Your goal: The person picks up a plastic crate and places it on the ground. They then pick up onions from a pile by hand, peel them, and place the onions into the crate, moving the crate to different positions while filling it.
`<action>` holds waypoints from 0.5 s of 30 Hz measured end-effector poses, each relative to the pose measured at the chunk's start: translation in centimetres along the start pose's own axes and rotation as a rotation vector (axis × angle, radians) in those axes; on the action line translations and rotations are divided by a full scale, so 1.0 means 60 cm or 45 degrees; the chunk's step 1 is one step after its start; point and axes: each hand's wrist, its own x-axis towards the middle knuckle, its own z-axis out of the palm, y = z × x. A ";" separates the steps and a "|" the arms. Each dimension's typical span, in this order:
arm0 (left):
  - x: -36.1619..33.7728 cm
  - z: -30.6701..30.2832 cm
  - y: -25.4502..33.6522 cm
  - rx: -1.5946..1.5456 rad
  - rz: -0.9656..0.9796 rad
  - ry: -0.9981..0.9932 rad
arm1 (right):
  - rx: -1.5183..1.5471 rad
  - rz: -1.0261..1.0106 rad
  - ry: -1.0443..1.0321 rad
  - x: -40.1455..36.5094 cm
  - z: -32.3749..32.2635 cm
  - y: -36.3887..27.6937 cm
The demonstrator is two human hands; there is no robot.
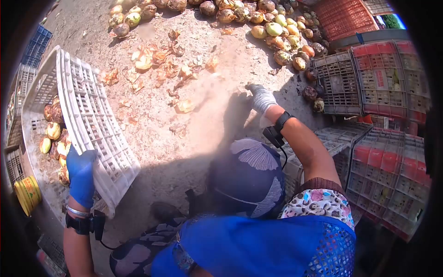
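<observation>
My left hand (82, 177), in a blue glove, grips the rim of a white plastic crate (99, 124) that is tilted on its side at the left. Several onions (53, 130) show beyond its near edge. My right hand (260, 98), in a whitish glove, reaches out low over the dusty ground (184, 134); its fingers look partly extended, and nothing shows in them. Loose onion skins (154, 57) lie on the ground between my hands and the onion pile (277, 34).
Stacked crates with red bands (380, 81) stand at the right, beside a grey crate (336, 83). A red crate (346, 21) is at the upper right. At the left are a yellow bucket (27, 195) and a blue crate (37, 45).
</observation>
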 end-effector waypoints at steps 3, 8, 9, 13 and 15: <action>0.000 0.005 -0.006 -0.007 -0.144 0.153 | -0.170 0.467 0.391 0.028 -0.037 0.106; -0.007 -0.011 -0.004 0.188 -0.256 0.166 | 0.057 1.111 0.589 0.001 -0.176 0.326; -0.011 -0.001 0.005 0.196 -0.259 0.206 | 0.200 1.188 0.713 -0.014 -0.160 0.420; -0.004 -0.013 -0.015 0.346 -0.294 0.310 | 0.477 1.318 0.789 -0.034 -0.090 0.675; -0.012 -0.020 -0.011 0.327 -0.269 0.285 | 0.614 1.018 0.807 -0.045 -0.065 0.690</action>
